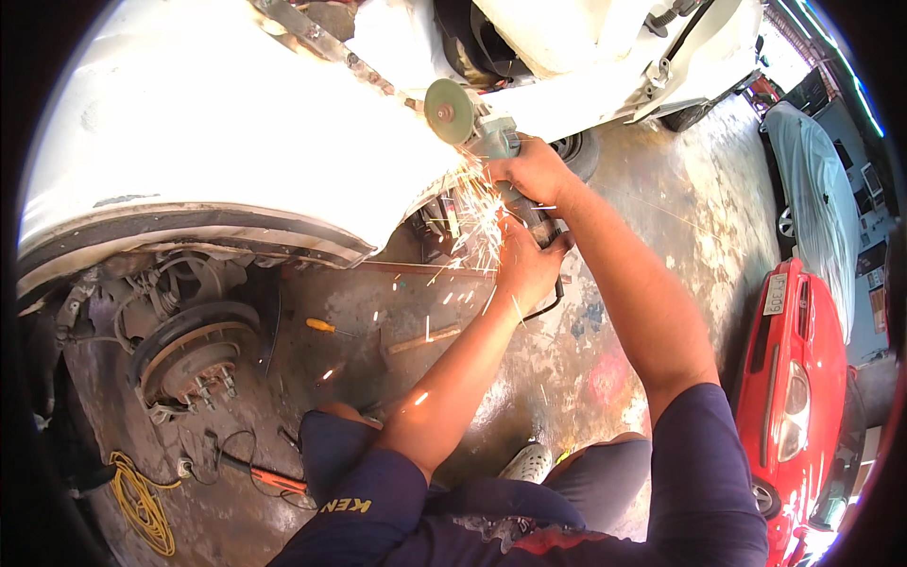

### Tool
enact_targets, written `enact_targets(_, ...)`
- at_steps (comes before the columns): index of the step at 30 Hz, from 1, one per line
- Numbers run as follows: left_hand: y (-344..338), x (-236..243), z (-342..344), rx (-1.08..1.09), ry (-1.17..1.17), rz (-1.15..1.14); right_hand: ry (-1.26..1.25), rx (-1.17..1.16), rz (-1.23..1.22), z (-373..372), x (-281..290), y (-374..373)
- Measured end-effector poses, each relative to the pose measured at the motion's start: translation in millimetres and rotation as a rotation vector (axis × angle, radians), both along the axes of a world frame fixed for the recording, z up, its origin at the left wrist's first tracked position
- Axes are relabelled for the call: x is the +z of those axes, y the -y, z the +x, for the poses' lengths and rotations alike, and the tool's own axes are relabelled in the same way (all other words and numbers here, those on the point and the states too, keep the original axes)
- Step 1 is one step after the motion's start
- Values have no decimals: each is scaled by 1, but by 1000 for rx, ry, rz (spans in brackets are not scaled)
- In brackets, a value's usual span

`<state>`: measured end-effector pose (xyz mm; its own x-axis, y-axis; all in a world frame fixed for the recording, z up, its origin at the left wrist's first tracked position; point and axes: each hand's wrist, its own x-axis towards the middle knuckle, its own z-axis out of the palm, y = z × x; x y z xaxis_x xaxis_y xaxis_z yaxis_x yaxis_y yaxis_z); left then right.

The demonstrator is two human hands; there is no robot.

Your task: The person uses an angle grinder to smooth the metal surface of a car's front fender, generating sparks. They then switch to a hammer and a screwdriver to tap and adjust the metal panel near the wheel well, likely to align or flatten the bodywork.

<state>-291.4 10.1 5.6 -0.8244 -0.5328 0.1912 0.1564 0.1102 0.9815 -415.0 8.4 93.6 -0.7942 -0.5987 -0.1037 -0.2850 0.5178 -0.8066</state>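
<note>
Both my hands grip an angle grinder [495, 140], whose round greenish disc [451, 111] meets the edge of a white car body [265, 132]. My right hand [539, 175] is closed around the tool just behind its head. Lower down, my left hand [527, 260] wraps the rear of the grinder body; the fingers are partly hidden. A dark power cord [551, 304] hangs from the back end. Bright sparks [480, 213] spray downward from the disc, over the left hand and forearm.
At left, a bare wheel hub [194, 359] with studs sits under the fender. On the floor lie a yellow-handled screwdriver [322, 325], a wooden stick [420, 340], an orange-and-black tool [274, 479] and a coiled yellow cord [142, 506]. A red car [827, 378] and a covered car [811, 180] stand at right.
</note>
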Motion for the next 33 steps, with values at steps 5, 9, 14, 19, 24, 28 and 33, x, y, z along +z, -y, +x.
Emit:
enact_targets(5,3,0,-1,-173,59,229,57,-55,-30,6,2,0)
enact_targets(9,-2,-2,0,-42,-17,84,4,-21,10,2,2,1)
enact_targets(14,1,-6,-3,-146,13,168,-22,1,20,2,2,-2)
enact_targets(19,0,-25,-11,15,-26,-26,-36,-31,53,4,3,5)
enact_targets(24,-3,-15,-6,-67,17,-17,-37,-33,47,0,0,-4)
enact_targets(28,6,-27,-7,-48,-47,33,-25,-34,45,14,9,9)
enact_targets(33,-1,-3,1,-206,-70,279,-58,-30,52,1,1,-4)
